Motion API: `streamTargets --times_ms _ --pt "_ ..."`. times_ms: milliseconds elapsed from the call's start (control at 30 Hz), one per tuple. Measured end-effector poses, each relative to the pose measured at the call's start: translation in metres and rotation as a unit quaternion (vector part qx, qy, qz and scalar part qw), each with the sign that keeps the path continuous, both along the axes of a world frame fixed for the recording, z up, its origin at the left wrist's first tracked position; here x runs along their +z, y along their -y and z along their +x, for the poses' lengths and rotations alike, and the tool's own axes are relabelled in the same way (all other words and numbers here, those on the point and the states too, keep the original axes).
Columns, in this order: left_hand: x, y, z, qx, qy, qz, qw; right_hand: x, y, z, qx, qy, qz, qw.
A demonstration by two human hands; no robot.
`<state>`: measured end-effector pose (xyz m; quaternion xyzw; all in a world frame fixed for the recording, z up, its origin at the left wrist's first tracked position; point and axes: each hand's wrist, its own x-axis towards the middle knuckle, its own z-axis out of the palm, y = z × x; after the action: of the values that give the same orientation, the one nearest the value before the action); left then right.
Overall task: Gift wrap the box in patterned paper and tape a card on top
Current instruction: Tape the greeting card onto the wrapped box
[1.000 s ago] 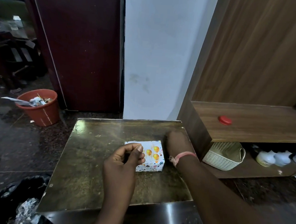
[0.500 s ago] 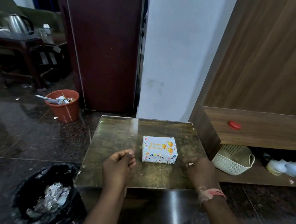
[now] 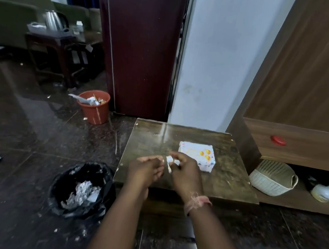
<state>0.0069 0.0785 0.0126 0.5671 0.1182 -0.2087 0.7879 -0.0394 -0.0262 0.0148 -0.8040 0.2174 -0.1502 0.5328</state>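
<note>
Head view, the only one: found the wrapped box (image 3: 197, 155), in white patterned paper with orange balloons, flat on the small brown table (image 3: 151, 139), right of centre and nearer the right edge than the left, clear of every edge. Lay with its long axis roughly across the table, slightly skewed toward the front right corner. Appeared fully covered in paper; could not tell whether the printed panel on top was the card or part of the wrap. Saw the left hand (image 3: 147, 169) over the front half of the table, left of the box, fingers curled with tips brought together, possibly pinching something small and pale, too blurred to settle. Saw the right hand (image 3: 184, 170), a thread band at its wrist, just beside the left and immediately in front of the box's near left corner, fingers curled round a small white scrap (image 3: 170, 161) held between the two hands. Judged the scrap to be tape or backing being peeled, though motion blur left that uncertain. Judged the right hand the nearer one to the box, which lay beyond it and to its right, so a short reach forward and right would bring the scrap onto the top face. Noted a black-lined bin (image 3: 82, 188) with crumpled paper on the floor off the table's front left corner.
</note>
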Motion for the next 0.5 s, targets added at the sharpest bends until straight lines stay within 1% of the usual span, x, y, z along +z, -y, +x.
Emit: streamTargets --times_ms 67,167,200,267,333,400,467,500 --pt "-0.001 -0.013 0.004 0.027 0.015 0.026 0.999 -0.001 -0.025 0.008 0.035 -0.023 -0.031 0.999" --pt "-0.006 -0.035 0.019 0.069 0.046 0.112 0.99 0.001 -0.06 0.023 0.101 -0.01 -0.05 0.994" --pt "-0.008 -0.045 0.025 0.085 0.062 0.156 0.982 0.0 -0.074 0.031 0.129 -0.007 -0.045 0.991" --pt "-0.007 -0.067 0.035 0.105 0.09 0.236 0.962 -0.003 -0.094 0.045 0.162 -0.006 0.032 0.986" --pt "-0.007 -0.095 0.047 0.122 0.089 0.257 0.955 -0.008 -0.117 0.06 0.201 -0.012 0.07 0.977" --pt "-0.014 -0.125 0.059 0.143 0.075 0.276 0.947 -0.016 -0.141 0.075 0.239 -0.015 0.059 0.969" --pt "-0.03 -0.151 0.071 0.16 0.049 0.289 0.943 -0.031 -0.163 0.092 0.249 -0.027 0.07 0.966" --pt "-0.039 -0.159 0.075 0.168 0.034 0.283 0.944 -0.042 -0.171 0.101 0.237 -0.035 0.07 0.968"
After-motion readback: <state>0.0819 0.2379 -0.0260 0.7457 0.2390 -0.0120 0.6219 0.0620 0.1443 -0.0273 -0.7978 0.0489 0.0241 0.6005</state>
